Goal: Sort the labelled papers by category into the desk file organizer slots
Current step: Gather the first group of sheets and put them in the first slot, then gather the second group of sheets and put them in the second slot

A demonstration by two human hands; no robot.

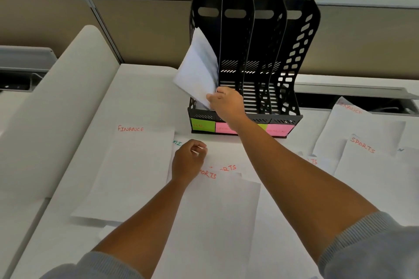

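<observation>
Right hand (224,102) hides pinched paper's (198,70) label

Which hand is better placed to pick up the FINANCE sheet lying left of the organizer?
Left, probably. The left hand hangs free over the desk papers right beside the FINANCE sheet, while the right hand is busy gripping papers at the organizer's leftmost slot.

Right hand (226,103) outstretched in pinching grip, left hand (188,161) loosely curled
</observation>
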